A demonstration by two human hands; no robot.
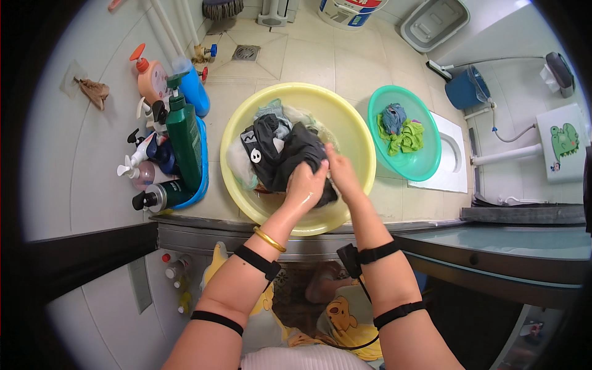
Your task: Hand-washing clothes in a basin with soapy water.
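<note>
A large pale yellow basin (351, 117) stands on the tiled floor in front of me, with wet clothes heaped in it. My left hand (306, 183) and my right hand (339, 169) are close together over its middle, both closed on a dark grey garment (300, 148). Part of that cloth hangs below my hands. Beside it lies a black piece of clothing with white prints (265, 145). Light blue-grey cloth (277, 111) and whitish, sheer cloth (237, 161) lie around the heap's edge. My fingertips are partly hidden in the folds.
Right of the basin, a green basin (425, 154) holds blue and lime-green cloth, overlapping a white squat toilet (453, 179). Several pump bottles (184, 135) crowd a blue crate (203, 166) on the left. A dark door sill (203, 237) runs below. A floor drain (246, 53) lies farther back.
</note>
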